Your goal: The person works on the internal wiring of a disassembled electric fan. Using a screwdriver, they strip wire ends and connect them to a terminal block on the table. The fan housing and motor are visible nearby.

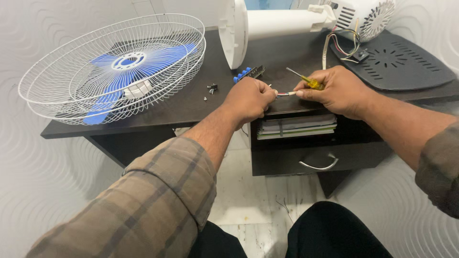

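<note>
Books [297, 127] fill the desk shelf [296, 143] — hands pinch a wire [286, 94].

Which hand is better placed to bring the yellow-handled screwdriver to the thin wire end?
Right, likely. The right hand already holds the yellow-handled screwdriver and pinches the thin red-and-white wire. The left hand is closed on the wire's other end, steadying it.

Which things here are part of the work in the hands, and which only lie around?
In use: left hand, right hand, thin wires, yellow screwdriver.
Lying about: fan cage with blue blades, small screws, stacked books, dark cover plate.
</note>
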